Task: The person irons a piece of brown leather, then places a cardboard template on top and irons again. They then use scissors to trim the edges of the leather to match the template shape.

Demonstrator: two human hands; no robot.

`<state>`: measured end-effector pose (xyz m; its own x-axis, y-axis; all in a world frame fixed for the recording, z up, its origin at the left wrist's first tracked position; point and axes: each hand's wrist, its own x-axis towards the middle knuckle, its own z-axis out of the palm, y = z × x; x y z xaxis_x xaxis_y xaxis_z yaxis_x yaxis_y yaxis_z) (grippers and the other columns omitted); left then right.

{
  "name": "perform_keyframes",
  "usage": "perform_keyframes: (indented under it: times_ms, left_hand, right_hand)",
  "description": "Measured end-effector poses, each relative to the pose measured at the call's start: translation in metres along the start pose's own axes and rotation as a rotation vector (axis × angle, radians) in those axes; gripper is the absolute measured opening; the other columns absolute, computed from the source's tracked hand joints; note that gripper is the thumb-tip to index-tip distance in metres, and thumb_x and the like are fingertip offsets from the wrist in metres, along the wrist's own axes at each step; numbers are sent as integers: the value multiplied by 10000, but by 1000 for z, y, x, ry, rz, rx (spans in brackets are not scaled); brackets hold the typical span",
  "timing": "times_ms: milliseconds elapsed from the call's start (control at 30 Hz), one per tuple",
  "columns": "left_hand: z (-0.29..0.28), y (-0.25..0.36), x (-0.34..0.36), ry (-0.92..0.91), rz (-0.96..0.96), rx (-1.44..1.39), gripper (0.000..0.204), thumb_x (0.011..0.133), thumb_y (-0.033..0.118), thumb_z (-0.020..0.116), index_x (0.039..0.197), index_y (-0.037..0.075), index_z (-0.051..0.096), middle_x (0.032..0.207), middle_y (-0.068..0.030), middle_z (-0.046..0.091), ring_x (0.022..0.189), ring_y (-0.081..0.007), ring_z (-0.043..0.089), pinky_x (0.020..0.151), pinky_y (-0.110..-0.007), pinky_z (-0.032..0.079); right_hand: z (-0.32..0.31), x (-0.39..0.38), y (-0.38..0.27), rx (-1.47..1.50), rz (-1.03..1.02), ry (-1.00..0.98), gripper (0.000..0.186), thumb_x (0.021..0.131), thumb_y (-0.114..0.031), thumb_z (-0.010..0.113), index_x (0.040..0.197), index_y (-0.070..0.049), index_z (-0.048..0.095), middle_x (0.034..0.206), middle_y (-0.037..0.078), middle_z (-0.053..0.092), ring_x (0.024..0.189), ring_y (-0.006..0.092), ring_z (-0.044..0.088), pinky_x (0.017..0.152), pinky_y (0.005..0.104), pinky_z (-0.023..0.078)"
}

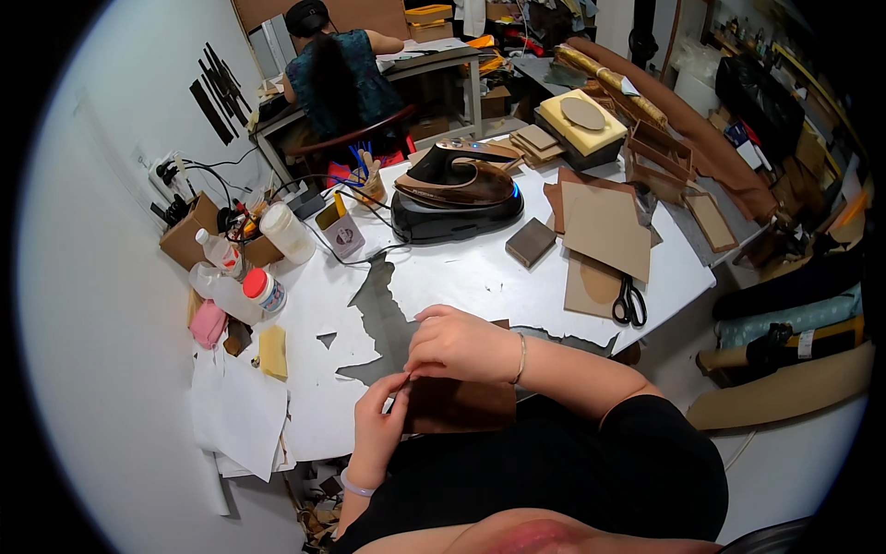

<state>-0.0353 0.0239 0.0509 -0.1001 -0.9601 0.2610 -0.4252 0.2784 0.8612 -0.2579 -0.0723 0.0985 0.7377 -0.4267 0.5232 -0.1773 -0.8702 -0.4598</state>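
Note:
At the near edge of the table, a dark brown sheet (pixel 466 406), which looks like leather, lies in front of me. My left hand (pixel 377 420) pinches it at the far left corner, thumb and fingers closed on the edge. Reaching across from the right, my right hand (pixel 461 343) has its fingertips closed on the same corner, touching the left fingers. Part of the sheet is hidden by the right hand and the black shirt. Beyond the hands, a torn grey patch (pixel 388 319) shows in the white table covering (pixel 452 277).
An iron (pixel 457 175) rests on its black base mid-table. Right of it are a small dark box (pixel 531 242), tan boards (pixel 604 226) and black scissors (pixel 629 303). A red-lidded jar (pixel 265 290), bottles, a yellow sponge (pixel 272 351) and paper (pixel 240 411) sit left. Another person (pixel 341 78) works behind.

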Motion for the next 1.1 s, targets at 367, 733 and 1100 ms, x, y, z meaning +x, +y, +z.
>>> perform_keyframes:
  times_ms: [367, 733, 1100]
  left_hand:
    - [1, 9, -1, -7, 69, 54, 155, 961, 9, 679, 1106, -13, 727, 1036, -155, 756, 933, -281, 737, 849, -333, 564]
    - [3, 8, -1, 22, 55, 77, 166, 958, 4, 678, 1114, -18, 727, 1029, -160, 755, 925, -280, 737, 835, -331, 563]
    - [3, 13, -1, 5, 50, 65, 169, 957, 3, 663, 1109, -20, 732, 1030, -149, 760, 946, -267, 736, 849, -327, 558]
  right_hand:
    - [2, -5, 1, 34, 35, -44, 97, 872, -203, 767, 894, -116, 730, 894, 16, 708, 936, 204, 673, 1101, 411, 439]
    - [0, -9, 3, -27, 46, -15, 109, 932, -244, 749, 965, -142, 729, 943, 0, 716, 956, 185, 683, 1141, 458, 420]
    - [2, -8, 5, 11, 45, -44, 110, 885, -202, 782, 890, -136, 694, 887, -10, 686, 881, 188, 669, 1127, 452, 434]
